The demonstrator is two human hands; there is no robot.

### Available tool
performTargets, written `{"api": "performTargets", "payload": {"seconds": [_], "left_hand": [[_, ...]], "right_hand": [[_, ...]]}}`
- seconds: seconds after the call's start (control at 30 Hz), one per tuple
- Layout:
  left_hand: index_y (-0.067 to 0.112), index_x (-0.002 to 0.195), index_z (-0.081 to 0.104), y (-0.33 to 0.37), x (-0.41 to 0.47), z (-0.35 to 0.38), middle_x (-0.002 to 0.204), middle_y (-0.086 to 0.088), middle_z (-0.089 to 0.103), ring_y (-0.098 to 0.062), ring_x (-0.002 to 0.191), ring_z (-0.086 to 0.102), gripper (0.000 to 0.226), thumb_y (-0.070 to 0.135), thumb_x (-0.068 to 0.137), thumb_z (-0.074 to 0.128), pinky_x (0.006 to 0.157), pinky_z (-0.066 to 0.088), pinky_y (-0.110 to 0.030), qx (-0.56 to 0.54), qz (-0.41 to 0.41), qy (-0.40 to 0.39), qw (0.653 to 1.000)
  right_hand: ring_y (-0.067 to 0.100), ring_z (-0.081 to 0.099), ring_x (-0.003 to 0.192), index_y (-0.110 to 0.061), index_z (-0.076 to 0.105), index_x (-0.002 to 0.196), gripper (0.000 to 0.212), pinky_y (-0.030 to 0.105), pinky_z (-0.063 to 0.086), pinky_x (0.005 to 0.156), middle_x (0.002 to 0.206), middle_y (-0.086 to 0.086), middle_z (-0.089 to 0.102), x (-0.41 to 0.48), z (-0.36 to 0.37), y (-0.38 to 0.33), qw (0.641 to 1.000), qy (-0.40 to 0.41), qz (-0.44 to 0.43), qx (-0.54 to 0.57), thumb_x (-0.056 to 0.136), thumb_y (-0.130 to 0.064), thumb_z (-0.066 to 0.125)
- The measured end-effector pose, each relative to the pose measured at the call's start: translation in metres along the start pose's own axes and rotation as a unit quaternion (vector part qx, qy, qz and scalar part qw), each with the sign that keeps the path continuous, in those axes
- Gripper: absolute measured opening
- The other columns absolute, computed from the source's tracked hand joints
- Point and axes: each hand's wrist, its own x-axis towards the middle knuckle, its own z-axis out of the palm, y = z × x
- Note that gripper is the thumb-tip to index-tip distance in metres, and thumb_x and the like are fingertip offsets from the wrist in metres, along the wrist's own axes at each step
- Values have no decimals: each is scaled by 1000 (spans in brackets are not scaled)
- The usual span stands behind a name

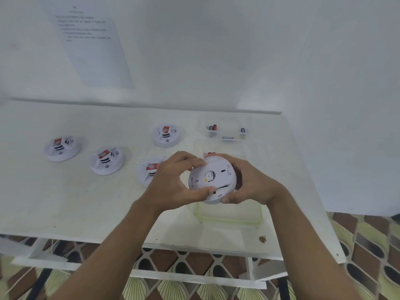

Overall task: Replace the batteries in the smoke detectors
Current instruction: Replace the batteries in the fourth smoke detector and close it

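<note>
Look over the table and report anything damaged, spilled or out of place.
Only a brown mark on the white table near its front edge, in front of the clear container: chip, stain or debris, I cannot tell. The smoke detector held by the left hand and right hand looks intact.

Place: a plain indoor room set up as a small work station.
Walls: bare white wall (216,50), with a corner at the upper right of the frame.
Notice: printed sheet (93,50) stuck on the wall, upper left; its text is blurred.
Surface: white desk (86,202) against the wall.
Floor: patterned tile floor (368,245) in brown, black and cream.
Stock: alike smoke detectors (61,148) laid out on the desk; clear box (225,135) holding batteries (213,127).
</note>
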Motion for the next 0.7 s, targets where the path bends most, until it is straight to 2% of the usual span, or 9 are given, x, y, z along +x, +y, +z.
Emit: {"api": "performTargets", "payload": {"seconds": [0.13, 0.2, 0.3, 0.37, 0.53, 0.7], "left_hand": [[13, 106, 74, -2, 0, 3, 100, 2, 67, -6, 90, 60, 63, 57, 63, 79, 74, 49, -16, 8, -6, 17, 1000], [14, 105, 74, -1, 0, 1, 99, 3, 67, -5, 88, 60, 61, 58, 62, 79, 72, 49, -15, 7, -7, 12, 1000], [18, 103, 73, -3, -3, -5, 95, 8, 67, -3, 84, 59, 56, 55, 63, 80, 70, 47, -16, -10, -15, 11, 1000], [21, 103, 73, -9, -8, -10, 95, 11, 66, -5, 85, 59, 51, 52, 64, 81, 69, 43, -14, -34, -38, 18, 999], [17, 102, 73, -42, -38, -23, 96, 8, 65, -13, 84, 59, 51, 55, 69, 78, 72, 42, -16, -32, -109, 33, 993], [19, 106, 73, -67, -72, -27, 96, 12, 63, -7, 82, 57, 62, 66, 64, 72, 69, 46, -18, 55, -164, -37, 984]], "right_hand": [[32, 58, 127, -17, 45, 146, 93, 60, 49, 103, 137, 12, 59, 2, 1, 2, 1000, 8, -7, -4, 62, -10, 85], [32, 58, 127, -17, 45, 146, 93, 55, 52, 101, 136, 12, 59, 3, 1, 3, 1000, -1, -5, -5, 62, -5, 84], [30, 60, 124, -17, 44, 146, 93, 40, 57, 90, 135, 11, 58, 4, 1, 5, 1000, -13, -6, 0, 64, 8, 81], [29, 61, 123, -18, 43, 146, 93, 40, 57, 90, 135, 11, 58, 3, 2, 8, 1000, -3, -8, 9, 65, 9, 80], [22, 59, 126, -25, 44, 144, 92, 42, 59, 90, 135, 0, 59, 1, 12, 23, 994, 102, -19, 37, 67, 9, 83], [15, 62, 121, -27, 42, 145, 95, 34, 60, 78, 134, -6, 60, 7, 28, 30, 974, 205, -29, 96, 64, -2, 86]]}}
